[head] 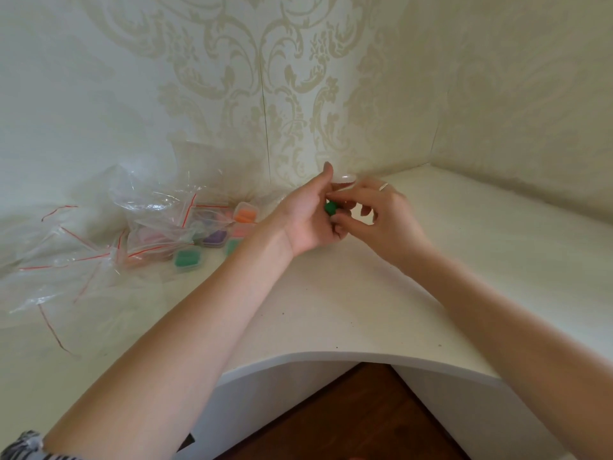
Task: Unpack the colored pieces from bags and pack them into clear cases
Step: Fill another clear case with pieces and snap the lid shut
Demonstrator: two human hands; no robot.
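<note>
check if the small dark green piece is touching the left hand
Touching. The head view shows the small dark green piece pressed against the fingers of the left hand, with the right hand's fingertips closing on it too.

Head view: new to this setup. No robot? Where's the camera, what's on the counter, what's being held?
No robot here: a person works bare-handed, and the single picture comes from a wide-angle camera worn on their head, looking forward and down.

The left hand and right hand meet over a white counter. Together they hold a small green piece and a clear case; which grip holds which is hard to tell.

To the left lie empty clear zip bags with red seal strips and filled cases: green, purple, orange.
</note>
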